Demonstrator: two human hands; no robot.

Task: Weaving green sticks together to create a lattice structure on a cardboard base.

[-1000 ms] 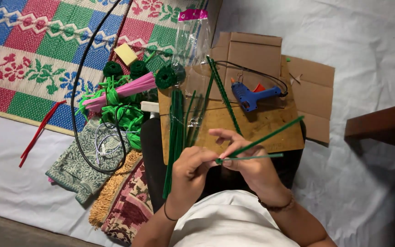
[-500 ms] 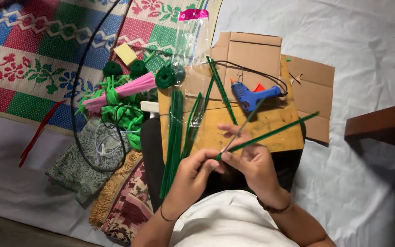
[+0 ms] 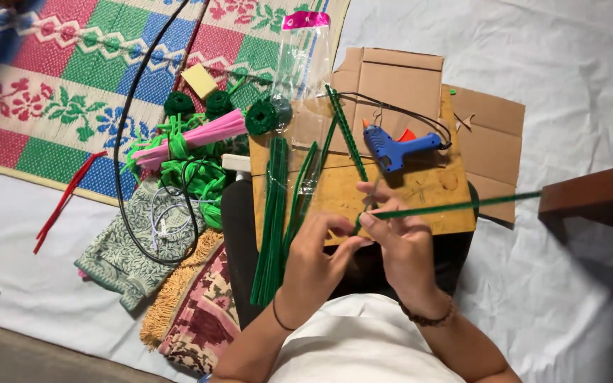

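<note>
While both hands meet over the board [image 3: 420, 191], I see the left hand [image 3: 313, 266] and right hand [image 3: 402, 245] pinching 1 green stem [image 3: 455, 206] at its near end. Left fingers are curled, thumb and forefinger closed on the stem tip. Right thumb and forefinger are closed on it just beside them, other right fingers loosely bent. Stem runs from the pinch out to the right, nearly level, past the board edge toward the dark wooden furniture [image 3: 594, 195]. I cannot tell if a 2nd thin piece is twisted in at the pinch; it's too small.

Blue glue gun [image 3: 395, 149] lies on the board, well apart from the hands, black cord looping behind it. Cardboard [image 3: 399, 78] lies under and beyond the board. Bundle of green stems [image 3: 272, 213] lies along the board's left edge, partly in a clear bag [image 3: 303, 64]. Further left: pink stems [image 3: 203, 135], light green loops [image 3: 193, 177], 3 dark green coils [image 3: 260, 117], yellow sponge [image 3: 199, 79], all on the woven mat [image 3: 51, 85]. Red stem [image 3: 62, 202] lies on the white sheet [image 3: 569, 71].
</note>
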